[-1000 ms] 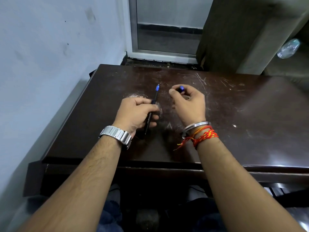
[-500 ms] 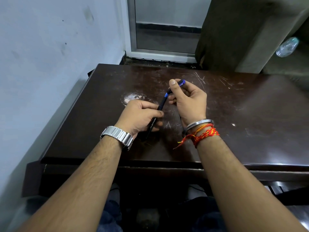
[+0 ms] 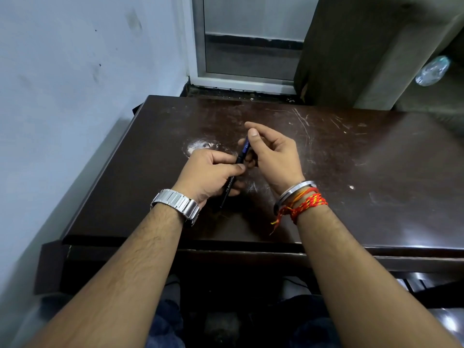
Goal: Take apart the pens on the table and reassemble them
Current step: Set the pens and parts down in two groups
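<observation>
A dark pen with white lettering runs slantwise through my left hand, which grips its black barrel just above the dark brown table. The pen's blue cap sits on the upper end. My right hand holds that cap between thumb and lower fingers, with the forefinger stretched out over it. The pen's lower tip pokes out below my left palm. The two hands nearly touch.
The table has a white smudge just beyond my left hand and scratches at the back. A pale wall runs along the left edge. A door frame and a dark cabinet stand behind the table. My knees show under the front edge.
My right hand brought the blue cap over to the pen's tip and pushed it on. The two hands have come together; the bare blue tip is now covered.
</observation>
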Tool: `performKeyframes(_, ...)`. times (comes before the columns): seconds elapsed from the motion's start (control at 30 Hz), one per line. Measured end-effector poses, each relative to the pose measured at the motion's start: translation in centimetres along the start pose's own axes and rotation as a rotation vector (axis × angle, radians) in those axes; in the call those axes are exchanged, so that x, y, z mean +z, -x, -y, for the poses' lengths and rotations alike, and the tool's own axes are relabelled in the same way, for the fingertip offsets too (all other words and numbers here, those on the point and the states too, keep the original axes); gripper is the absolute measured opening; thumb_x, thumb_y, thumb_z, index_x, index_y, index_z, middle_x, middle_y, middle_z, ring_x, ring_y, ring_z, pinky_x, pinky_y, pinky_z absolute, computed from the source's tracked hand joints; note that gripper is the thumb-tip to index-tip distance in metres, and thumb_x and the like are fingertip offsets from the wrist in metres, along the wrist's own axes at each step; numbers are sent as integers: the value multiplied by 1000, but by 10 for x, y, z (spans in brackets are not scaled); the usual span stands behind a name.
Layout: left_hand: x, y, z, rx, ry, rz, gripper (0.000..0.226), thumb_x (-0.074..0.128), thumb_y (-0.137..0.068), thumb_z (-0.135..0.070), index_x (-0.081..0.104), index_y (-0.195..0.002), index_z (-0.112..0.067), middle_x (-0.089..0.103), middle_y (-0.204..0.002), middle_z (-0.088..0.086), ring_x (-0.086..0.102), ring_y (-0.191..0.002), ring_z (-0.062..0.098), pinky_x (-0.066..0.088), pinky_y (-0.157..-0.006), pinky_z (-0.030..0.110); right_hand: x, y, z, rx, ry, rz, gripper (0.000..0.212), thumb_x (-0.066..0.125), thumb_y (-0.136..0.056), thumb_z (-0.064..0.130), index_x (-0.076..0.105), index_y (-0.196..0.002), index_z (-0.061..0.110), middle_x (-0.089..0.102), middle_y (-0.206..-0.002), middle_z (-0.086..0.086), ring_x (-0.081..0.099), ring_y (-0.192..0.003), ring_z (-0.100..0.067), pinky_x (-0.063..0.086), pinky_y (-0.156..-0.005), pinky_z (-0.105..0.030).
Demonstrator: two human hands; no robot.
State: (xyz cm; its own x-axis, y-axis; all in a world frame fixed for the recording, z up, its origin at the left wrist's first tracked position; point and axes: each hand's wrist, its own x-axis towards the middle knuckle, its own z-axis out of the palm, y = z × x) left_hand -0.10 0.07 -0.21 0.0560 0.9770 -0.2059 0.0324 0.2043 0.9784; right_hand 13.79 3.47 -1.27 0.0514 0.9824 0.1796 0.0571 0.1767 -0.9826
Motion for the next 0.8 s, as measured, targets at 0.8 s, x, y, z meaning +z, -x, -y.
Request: performKeyframes(0.8, -4, -10, 5, 80, 83, -175, 12, 77, -82, -4, 73, -93, -2, 77, -70, 7, 75, -65, 18, 64, -67, 38, 0, 6, 1, 198, -84, 35, 29, 62, -93, 9, 58, -121, 8, 72, -80, -6, 65, -63, -13, 54, -60, -25)
